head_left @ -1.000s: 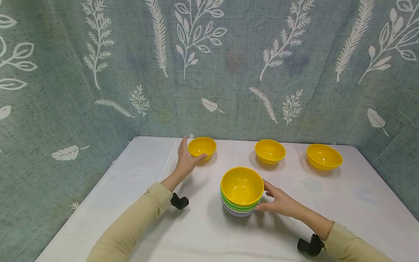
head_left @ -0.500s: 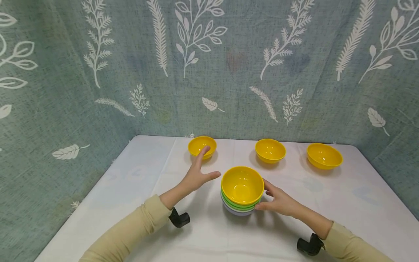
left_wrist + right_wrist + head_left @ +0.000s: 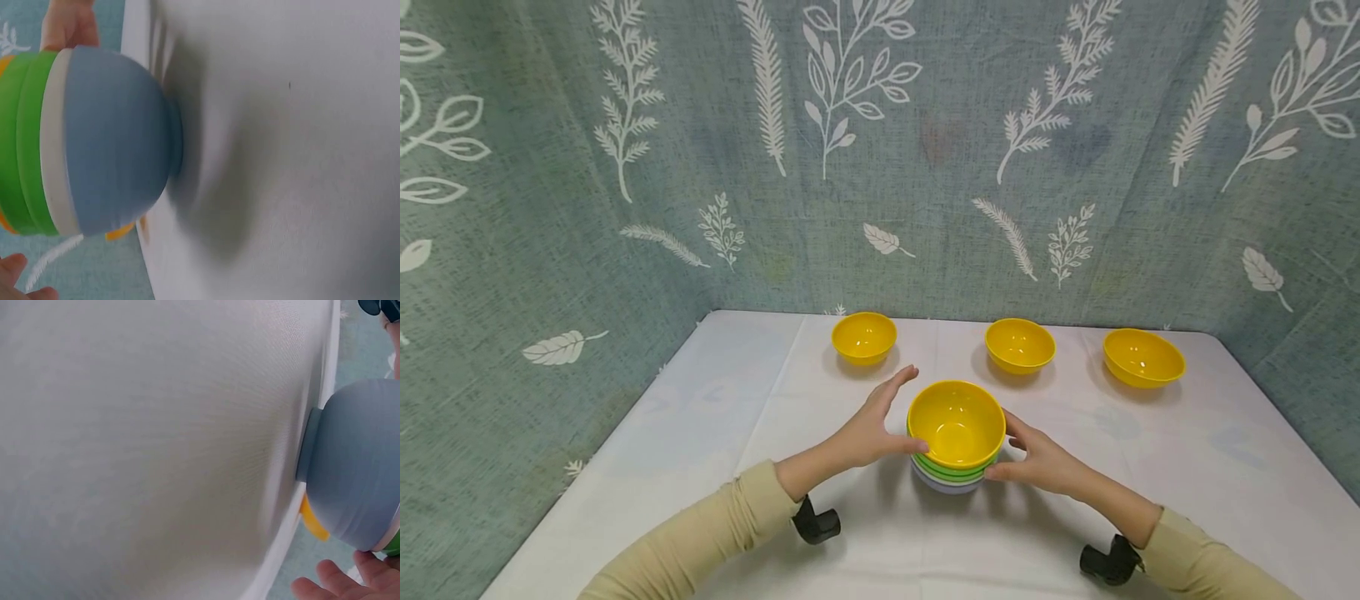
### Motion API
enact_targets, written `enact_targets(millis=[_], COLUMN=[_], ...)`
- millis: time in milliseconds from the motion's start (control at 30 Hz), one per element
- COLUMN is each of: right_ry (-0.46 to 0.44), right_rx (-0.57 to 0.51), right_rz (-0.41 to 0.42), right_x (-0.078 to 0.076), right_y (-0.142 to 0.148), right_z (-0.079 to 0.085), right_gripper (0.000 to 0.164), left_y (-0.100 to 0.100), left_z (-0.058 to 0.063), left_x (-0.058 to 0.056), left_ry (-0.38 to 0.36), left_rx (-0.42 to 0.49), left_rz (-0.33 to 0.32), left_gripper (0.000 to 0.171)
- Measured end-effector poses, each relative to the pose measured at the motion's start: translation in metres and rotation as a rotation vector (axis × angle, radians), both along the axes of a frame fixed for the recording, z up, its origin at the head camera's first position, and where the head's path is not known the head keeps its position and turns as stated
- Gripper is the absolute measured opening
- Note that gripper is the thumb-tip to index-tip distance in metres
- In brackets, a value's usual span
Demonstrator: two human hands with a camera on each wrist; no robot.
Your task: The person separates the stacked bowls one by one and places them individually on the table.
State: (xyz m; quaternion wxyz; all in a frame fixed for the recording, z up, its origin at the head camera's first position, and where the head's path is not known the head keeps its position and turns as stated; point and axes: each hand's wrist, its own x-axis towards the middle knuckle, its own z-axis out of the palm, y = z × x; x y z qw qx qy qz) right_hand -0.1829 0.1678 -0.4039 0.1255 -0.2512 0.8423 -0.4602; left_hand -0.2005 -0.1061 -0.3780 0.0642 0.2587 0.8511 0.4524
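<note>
A stack of nested bowls stands on the white table, with a yellow bowl (image 3: 955, 425) on top. Below it show green bowls (image 3: 31, 144), a white rim (image 3: 56, 144) and a blue-grey bowl (image 3: 119, 137) at the bottom. My left hand (image 3: 868, 433) is at the stack's left side, its thumb near the yellow rim and its fingers spread. In the left wrist view its fingertips sit apart from the stack. On the right side my right hand (image 3: 1045, 460) touches the stack, thumb in front and relaxed fingers behind.
Along the back edge of the white table (image 3: 820, 550) stand a left yellow bowl (image 3: 864, 338), a middle yellow bowl (image 3: 1019, 346) and a right yellow bowl (image 3: 1143, 358). A patterned green-grey cloth (image 3: 940, 200) hangs behind the table and at its sides.
My left hand has moved from the back left yellow bowl toward me and rightward to the stack. The right hand and the bowls have kept their places.
</note>
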Motion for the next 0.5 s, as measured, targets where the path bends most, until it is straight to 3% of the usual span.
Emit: enact_targets(millis=[267,500], right_ry=[0.010,-0.005], right_rx=[0.005,0.008], right_rz=[-0.003,-0.011], right_x=[0.000,0.000], right_y=[0.000,-0.001], right_z=[-0.001,0.000], right_gripper=[0.089,0.090], left_y=[0.010,0.018], left_z=[-0.004,-0.006], left_x=[0.005,0.009], left_ry=[-0.027,-0.047], left_rx=[-0.067,-0.081], left_rz=[-0.056,-0.040], left_gripper=[0.112,0.114])
